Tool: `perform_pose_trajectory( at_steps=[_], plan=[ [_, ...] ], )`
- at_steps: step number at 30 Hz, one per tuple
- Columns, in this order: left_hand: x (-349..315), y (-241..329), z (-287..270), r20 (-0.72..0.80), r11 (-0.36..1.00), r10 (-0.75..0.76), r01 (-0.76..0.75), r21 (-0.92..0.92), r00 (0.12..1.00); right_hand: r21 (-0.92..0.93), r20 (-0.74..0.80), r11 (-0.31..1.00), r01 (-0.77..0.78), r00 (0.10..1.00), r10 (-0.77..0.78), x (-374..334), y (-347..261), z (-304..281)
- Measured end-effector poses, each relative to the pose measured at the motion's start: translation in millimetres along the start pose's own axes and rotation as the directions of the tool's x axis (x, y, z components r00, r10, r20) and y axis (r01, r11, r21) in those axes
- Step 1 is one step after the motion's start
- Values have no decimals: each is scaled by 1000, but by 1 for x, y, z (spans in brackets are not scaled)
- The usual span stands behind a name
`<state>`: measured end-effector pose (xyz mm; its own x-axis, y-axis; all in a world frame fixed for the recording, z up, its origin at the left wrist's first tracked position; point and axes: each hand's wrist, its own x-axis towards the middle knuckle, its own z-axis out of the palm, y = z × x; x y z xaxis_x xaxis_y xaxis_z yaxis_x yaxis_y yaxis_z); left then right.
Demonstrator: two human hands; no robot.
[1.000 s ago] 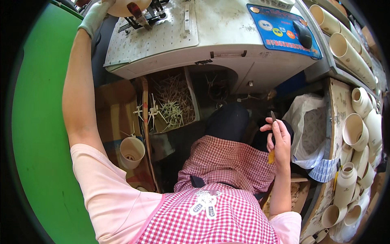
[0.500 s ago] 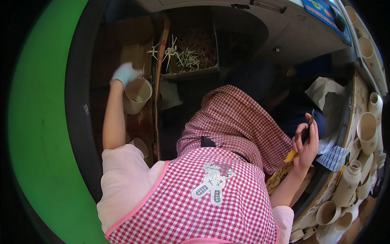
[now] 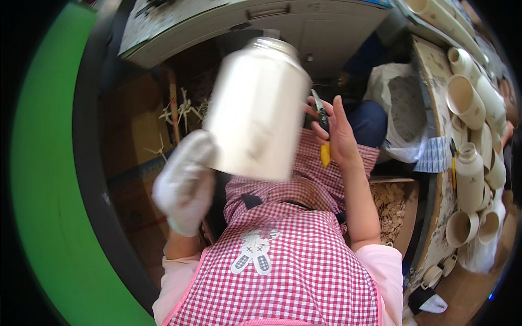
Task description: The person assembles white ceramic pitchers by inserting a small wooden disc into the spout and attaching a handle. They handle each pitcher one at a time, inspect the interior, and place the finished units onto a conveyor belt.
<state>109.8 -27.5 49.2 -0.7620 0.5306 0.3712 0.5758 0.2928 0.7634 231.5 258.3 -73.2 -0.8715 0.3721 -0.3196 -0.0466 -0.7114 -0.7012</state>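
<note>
A large cream bottle [image 3: 258, 108] with a threaded neck is held up in front of me, neck away from me and slightly blurred by motion. My left hand [image 3: 187, 179], in a pale glove, grips it at its lower left side; the fingertips are smeared. To the right of the bottle, apart from it, my right hand [image 3: 340, 133] is bare and holds a small knife [image 3: 321, 117] with a dark and yellow handle, its blade pointing away from me. The thumb and some fingers of that hand are partly spread.
Several cream bottles and cups [image 3: 468, 176] crowd the worn bench [image 3: 435, 98] at right. A carton of round cream discs [image 3: 389, 209] sits below it, near a white plastic bag [image 3: 402, 106]. Cream plastic scraps [image 3: 185, 108] lie at left. A light cabinet [image 3: 321, 32] stands ahead.
My left hand has come from the cup at the far left to the middle, now with the cream bottle in it. My right hand has moved left and forward with the knife.
</note>
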Motion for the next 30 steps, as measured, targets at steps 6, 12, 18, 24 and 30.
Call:
perform_pose_trajectory(
  at_steps=[6, 12, 18, 24, 30],
  plan=[
    [45, -23, 89, 369, 956, 200, -97, -279, 908, -268, 107, 961, 67, 993, -40, 3, -19, -59],
    [74, 1, 149, 652, 801, 199, 262, -538, 732, -299, 81, 943, 148, 988, -130, -23, -17, -66],
    [69, 16, 156, 599, 873, 204, 132, -469, 774, -50, -446, 999, 17, 894, -37, -95, 16, -43],
    [134, 38, 106, 472, 859, 508, -388, -333, 720, 40, -507, 998, -44, 860, 58, -125, -26, -35],
    [160, 16, 109, 757, 798, 555, -478, -368, 344, -829, 181, 487, 274, 956, -230, -95, -98, -14]
  ],
)
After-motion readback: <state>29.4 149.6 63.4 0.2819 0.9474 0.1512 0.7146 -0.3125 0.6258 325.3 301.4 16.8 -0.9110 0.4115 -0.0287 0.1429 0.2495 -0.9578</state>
